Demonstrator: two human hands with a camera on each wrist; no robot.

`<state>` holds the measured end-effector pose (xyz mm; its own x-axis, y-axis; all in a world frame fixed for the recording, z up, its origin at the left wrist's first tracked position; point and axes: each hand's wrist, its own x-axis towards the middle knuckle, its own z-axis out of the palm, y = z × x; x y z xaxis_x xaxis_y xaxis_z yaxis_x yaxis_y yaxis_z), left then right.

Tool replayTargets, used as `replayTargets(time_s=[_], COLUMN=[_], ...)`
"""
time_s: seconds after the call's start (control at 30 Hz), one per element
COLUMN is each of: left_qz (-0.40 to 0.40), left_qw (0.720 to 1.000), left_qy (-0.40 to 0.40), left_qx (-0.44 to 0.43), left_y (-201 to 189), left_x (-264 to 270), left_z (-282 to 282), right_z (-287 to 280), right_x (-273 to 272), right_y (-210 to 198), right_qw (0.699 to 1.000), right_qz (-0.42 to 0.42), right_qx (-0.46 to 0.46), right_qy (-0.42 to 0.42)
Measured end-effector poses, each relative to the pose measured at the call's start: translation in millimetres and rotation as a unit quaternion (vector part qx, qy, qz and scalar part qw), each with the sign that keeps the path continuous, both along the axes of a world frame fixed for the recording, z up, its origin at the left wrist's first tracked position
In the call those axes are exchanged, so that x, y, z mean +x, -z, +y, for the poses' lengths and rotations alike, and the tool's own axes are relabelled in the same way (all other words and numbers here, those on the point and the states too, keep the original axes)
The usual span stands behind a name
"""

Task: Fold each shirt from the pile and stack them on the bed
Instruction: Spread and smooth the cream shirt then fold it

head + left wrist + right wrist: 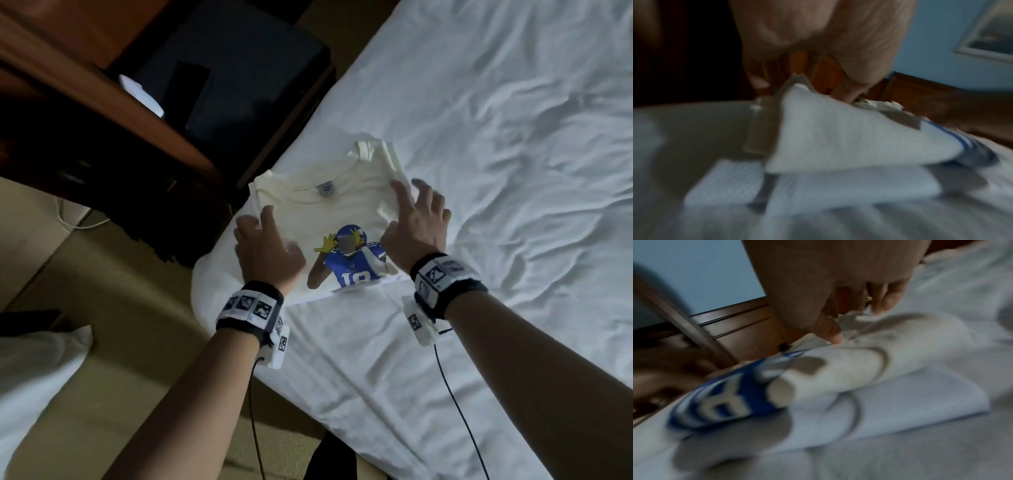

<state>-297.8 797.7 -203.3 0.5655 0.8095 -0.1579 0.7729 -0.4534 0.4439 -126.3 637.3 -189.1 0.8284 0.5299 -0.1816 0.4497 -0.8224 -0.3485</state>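
Shirt position: cream shirt (342,202), printed with a blue-jerseyed player, is laid folded near the corner of the bed (513,137), collar pointing away from the person, lower fold edge nearest the wrists.
Left hand: left hand (265,246) is set on the shirt's left side; in the left wrist view the fingers (851,91) are bent down onto a raised fold of cloth, though a true pinch cannot be told through the blur.
Right hand: right hand (416,219) is spread over the shirt's right edge, fingertips pressed to the fabric.
Slip risk: the shirt is placed close to the bed edge, so it could be dragged over the side by a hard sideways push.
Unfolding risk: the tucked sleeve could be sprung open if the hands are lifted unevenly.
Crease risk: the rumpled sheet beneath could be bunched into the fold by heavy smoothing.
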Motion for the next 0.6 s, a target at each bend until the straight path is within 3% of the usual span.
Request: replayTargets(time_s=[0.07, 0.17, 0.23, 0.37, 0.5, 0.6], left_qz=[0.01, 0.046, 0.07, 0.114, 0.172, 0.163], left_qw=[0.99, 0.964, 0.948, 0.947, 0.953, 0.943], left_qy=[0.089, 0.243, 0.292, 0.287, 0.246, 0.29], left_qx=[0.108, 0.1, 0.101, 0.088, 0.04, 0.009], left_y=[3, 26, 41, 47, 9, -38], left_x=[6, 11, 4, -3, 10, 23], left_z=[-19, -43, -38, -19, -31, -56], right_z=[6, -2, -18, -43, -65, -94], right_x=[-25, -58, -61, -43, -33, -32], right_y=[-6, 18, 37, 48, 22, -26], right_qw=[0.999, 0.984, 0.98, 0.983, 0.985, 0.992], right_qz=[-0.038, -0.016, 0.003, 0.004, 0.042, 0.077], right_qx=[0.002, -0.027, -0.061, -0.085, -0.119, -0.091], right_qy=[-0.038, -0.177, -0.192, -0.164, -0.115, -0.035])
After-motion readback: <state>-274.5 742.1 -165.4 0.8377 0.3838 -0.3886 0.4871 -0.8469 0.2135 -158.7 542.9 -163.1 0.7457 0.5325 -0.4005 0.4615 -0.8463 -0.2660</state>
